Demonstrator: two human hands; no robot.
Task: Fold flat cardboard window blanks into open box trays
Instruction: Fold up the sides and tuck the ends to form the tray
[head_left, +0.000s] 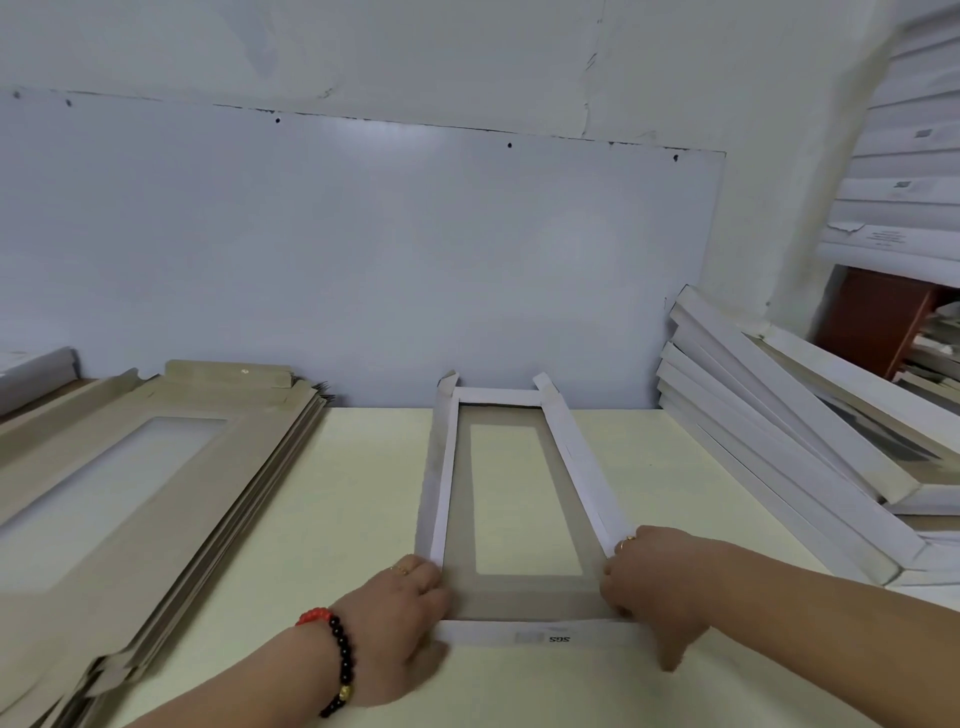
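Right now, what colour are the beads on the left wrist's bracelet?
Mostly black beads, red ones at the top, one gold near the bottom: bracelet on the left hand. Head view.

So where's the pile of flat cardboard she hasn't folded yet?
The stack of flat blanks lies on the table's left side, left of the tray both hands hold.

Grey window tray (519, 597) on table, white walls raised, flat blanks stack (156, 493) left
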